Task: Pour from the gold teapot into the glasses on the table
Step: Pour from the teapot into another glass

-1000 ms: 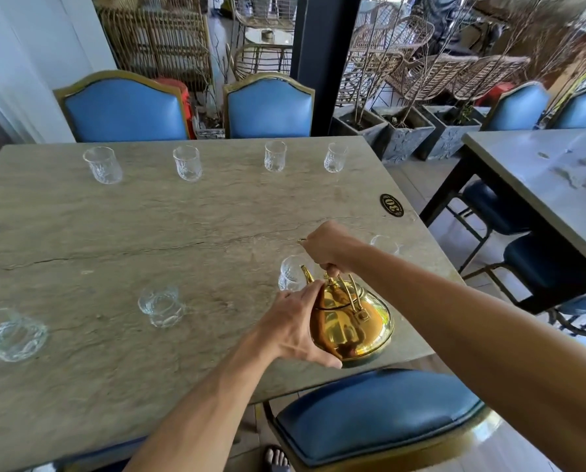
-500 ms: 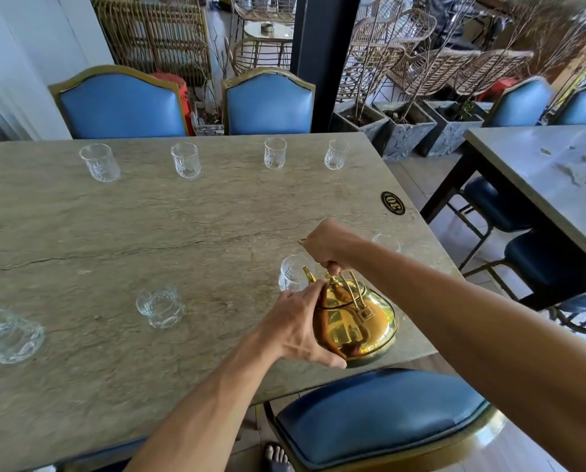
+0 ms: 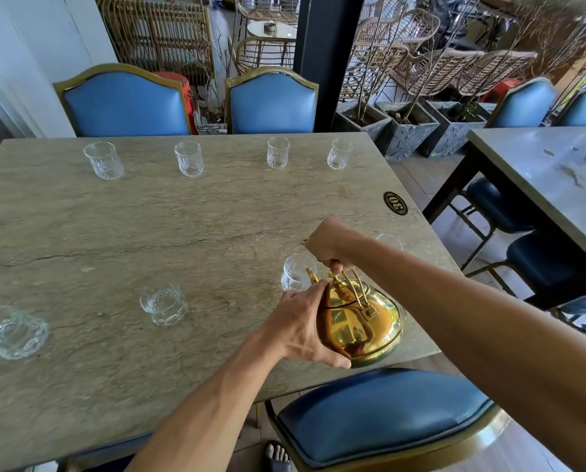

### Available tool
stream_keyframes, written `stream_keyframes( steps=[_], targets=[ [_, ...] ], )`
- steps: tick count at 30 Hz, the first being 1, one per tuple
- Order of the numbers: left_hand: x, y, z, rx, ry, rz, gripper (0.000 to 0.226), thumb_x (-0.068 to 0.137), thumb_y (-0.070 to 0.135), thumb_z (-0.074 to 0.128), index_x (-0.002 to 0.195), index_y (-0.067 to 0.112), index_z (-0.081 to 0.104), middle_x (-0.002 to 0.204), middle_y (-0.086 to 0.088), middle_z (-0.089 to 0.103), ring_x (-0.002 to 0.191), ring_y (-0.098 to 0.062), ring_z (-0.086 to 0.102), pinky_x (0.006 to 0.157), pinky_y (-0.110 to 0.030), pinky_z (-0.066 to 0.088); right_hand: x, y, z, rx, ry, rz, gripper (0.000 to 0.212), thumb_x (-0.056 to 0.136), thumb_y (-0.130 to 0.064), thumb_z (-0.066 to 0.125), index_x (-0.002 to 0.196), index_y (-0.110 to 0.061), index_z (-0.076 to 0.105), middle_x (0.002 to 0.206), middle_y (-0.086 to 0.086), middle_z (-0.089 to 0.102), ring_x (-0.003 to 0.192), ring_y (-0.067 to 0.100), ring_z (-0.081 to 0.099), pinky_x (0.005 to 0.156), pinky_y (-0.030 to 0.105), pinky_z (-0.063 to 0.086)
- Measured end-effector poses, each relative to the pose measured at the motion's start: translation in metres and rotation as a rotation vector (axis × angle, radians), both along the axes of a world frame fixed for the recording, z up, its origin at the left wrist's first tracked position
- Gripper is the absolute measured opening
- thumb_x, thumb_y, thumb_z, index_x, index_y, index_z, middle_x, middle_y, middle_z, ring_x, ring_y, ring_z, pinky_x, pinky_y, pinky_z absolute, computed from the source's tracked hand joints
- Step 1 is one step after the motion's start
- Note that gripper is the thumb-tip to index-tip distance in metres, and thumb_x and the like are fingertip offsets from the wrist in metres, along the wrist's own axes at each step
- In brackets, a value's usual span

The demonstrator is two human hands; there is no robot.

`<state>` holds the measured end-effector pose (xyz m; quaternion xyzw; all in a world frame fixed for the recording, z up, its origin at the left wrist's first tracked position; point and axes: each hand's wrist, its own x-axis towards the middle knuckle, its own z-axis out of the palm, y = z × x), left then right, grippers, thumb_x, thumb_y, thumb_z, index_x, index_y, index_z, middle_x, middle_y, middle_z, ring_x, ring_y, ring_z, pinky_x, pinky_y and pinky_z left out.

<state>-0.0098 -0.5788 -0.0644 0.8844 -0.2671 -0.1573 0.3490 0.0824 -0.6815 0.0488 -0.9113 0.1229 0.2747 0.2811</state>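
Glass (image 3: pixel 296 275) just beyond teapot (image 3: pixel 361 323), blue chair (image 3: pixel 380 413) below

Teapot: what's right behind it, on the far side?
A clear glass stands just behind the teapot, partly covered by its spout and the left hand. A second glass shows only its rim past the right hand gripping the handle; the forearm covers the rest.

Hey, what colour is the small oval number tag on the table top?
The oval tag is black with gold numbering, clearest in the head view.
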Motion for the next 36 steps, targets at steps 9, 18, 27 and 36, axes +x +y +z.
stream_keyframes(
  steps=[9, 18, 27, 36],
  targets=[
    [0.0020, 0.0002, -0.0048, -0.039, -0.009, -0.005, 0.135, 0.045, 0.086, 0.077, 0.153, 0.026, 0.023, 0.134, 0.006, 0.057, 0.121, -0.018, 0.055, 0.119, -0.045, 0.031, 0.0045, 0.0011, -0.0018, -0.045, 0.013, 0.044, 0.016, 0.092, 0.008, 0.043, 0.086, 0.003, 0.057, 0.062, 0.015, 0.048, 0.043, 0.021, 0.042, 0.037, 0.025, 0.032],
    [0.0039, -0.0005, -0.0064, -0.017, 0.025, 0.006, 0.139, 0.041, 0.091, 0.071, 0.154, 0.028, 0.020, 0.138, 0.006, 0.056, 0.124, -0.021, 0.054, 0.119, -0.047, 0.031, 0.0055, 0.0015, -0.0007, -0.054, 0.007, 0.044, 0.018, 0.093, 0.007, 0.044, 0.081, 0.002, 0.056, 0.057, 0.013, 0.046, 0.039, 0.019, 0.041, 0.035, 0.020, 0.031],
    [0.0027, 0.0000, -0.0024, -0.019, 0.027, 0.007, 0.134, 0.042, 0.090, 0.071, 0.151, 0.028, 0.023, 0.136, 0.006, 0.056, 0.123, -0.021, 0.054, 0.118, -0.046, 0.031, 0.0053, 0.0028, 0.0017, -0.076, 0.020, 0.076, 0.023, 0.088, 0.011, 0.040, 0.075, 0.001, 0.055, 0.055, 0.012, 0.045, 0.039, 0.019, 0.040, 0.034, 0.019, 0.030],
    [0.0018, -0.0019, -0.0026, -0.017, 0.001, 0.000, 0.135, 0.043, 0.090, 0.074, 0.151, 0.027, 0.024, 0.136, 0.006, 0.058, 0.121, -0.021, 0.057, 0.119, -0.048, 0.031, 0.0035, 0.0032, 0.0017, -0.080, 0.025, 0.055, 0.028, 0.095, 0.005, 0.040, 0.070, -0.002, 0.051, 0.058, 0.011, 0.044, 0.042, 0.018, 0.038, 0.041, 0.026, 0.029]
  ],
)
